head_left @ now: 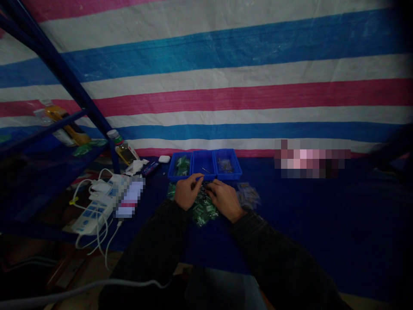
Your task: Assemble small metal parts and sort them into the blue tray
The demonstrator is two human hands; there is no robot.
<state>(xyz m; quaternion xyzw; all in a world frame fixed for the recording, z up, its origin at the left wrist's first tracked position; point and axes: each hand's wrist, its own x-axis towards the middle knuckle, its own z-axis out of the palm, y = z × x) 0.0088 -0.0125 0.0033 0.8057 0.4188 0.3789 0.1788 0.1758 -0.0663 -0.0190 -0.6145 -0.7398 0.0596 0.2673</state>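
My left hand [187, 192] is closed in a pinch, thumb and forefinger together by the front of the blue trays. What it grips, if anything, is too small to make out. Opposite it, my right hand [225, 199] has its fingers bent inward and pressed together, with their tips at some small dark pieces [204, 187]. Whether it holds one is hidden. Below and between both hands lies a pile of small green packets [203, 212]. Clear packets with brownish contents [248, 194] lie beside my right hand.
Three joined blue trays stand behind my hands: the left tray [170, 171] has green packets, the middle tray [204, 159] a thin piece, the right tray [238, 168] clear packets. At left are a power strip [85, 223] with cables, a phone [130, 198] and a bottle [124, 150].
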